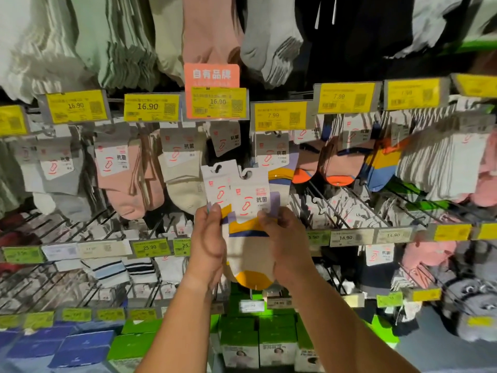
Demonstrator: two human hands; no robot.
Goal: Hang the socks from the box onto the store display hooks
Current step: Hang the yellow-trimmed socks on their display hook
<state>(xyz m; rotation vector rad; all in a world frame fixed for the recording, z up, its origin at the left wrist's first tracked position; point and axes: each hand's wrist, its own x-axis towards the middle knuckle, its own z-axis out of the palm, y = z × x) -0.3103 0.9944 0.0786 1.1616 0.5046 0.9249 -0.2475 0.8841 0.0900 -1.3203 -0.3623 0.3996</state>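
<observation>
- While both hands are raised before the sock wall, two carded sock packs are in hand, just below the orange sign [212, 76].
- Left hand [208, 238]: fingers curled, pinching the lower edge of the left pack [217, 187], a white card with a hanger cut-out at its top.
- Right hand [285, 235]: fingers curled round the right pack [251, 224], a white sock with yellow, blue and lilac bands, its card overlapping the left pack's card.
- Both packs: held upright and free of any hook; their cut-outs sit lower than the sign and level with the packs already hanging.
- Likely target: the 7.99 price tag [277, 115], below and right of the sign, fronts a hook carrying socks [279, 173] in what look like the same colours. This is a judgement only.
- Done so far: hooks on either side of the sign already carry stock; which of it came from the box cannot be told.
- Left to do: thread both cut-outs onto a hook, one after the other, then fetch more.
- Box: not identifiable; green cartons [277, 343] stand far below the sign, though nothing marks them as the source.
</observation>
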